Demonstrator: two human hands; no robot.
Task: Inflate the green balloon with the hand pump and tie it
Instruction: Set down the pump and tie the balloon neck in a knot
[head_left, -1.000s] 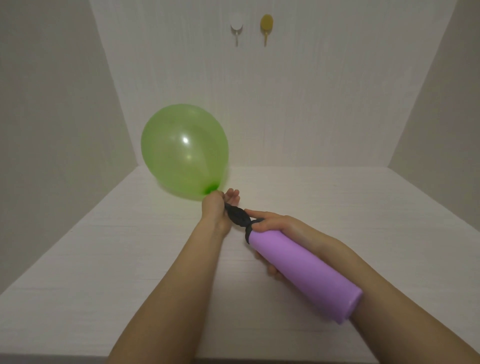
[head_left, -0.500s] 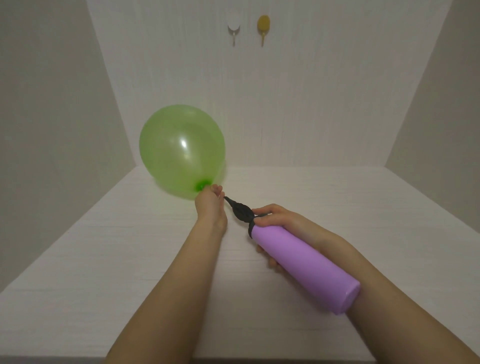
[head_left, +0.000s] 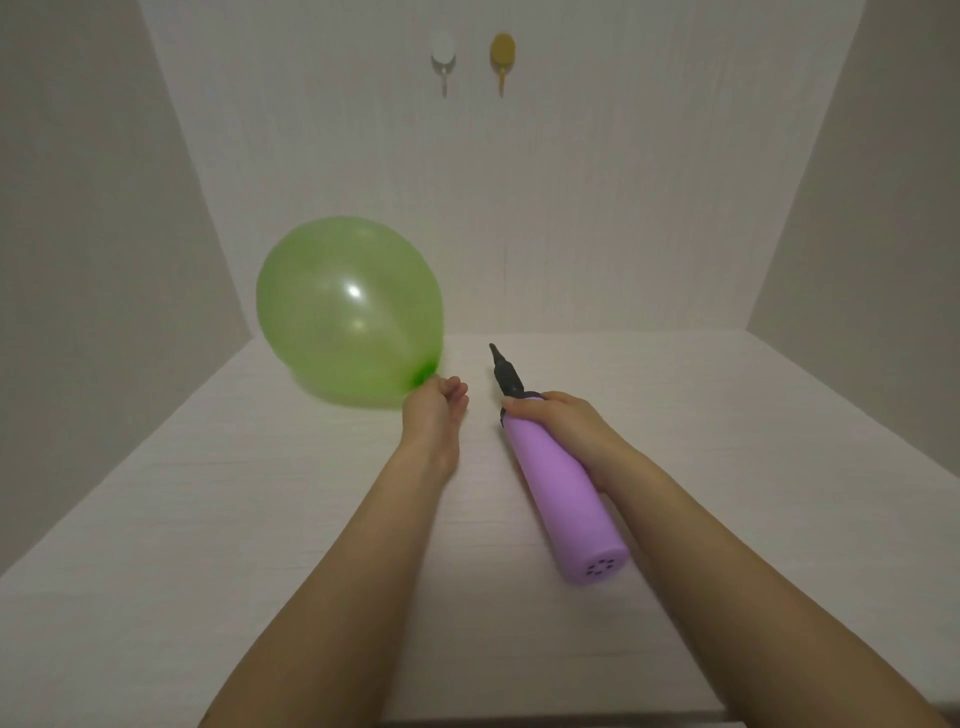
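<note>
Your left hand (head_left: 434, 410) pinches the neck of the one green balloon (head_left: 348, 312) near the table's (head_left: 208, 493) far edge. Your right hand (head_left: 558, 415) grips the one pump (head_left: 556, 488), its nozzle apart from the balloon.

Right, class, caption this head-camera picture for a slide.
Left hand pinches the inflated green balloon at its neck; right hand grips the purple pump, nozzle clear of it.

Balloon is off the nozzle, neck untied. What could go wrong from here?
1. Only the left hand pinches the neck of the green balloon; a slack grip would likely let air out.
2. The right hand holds the pump, so tying is probably one-handed until it is put down; the round pump may roll on the table.
</note>
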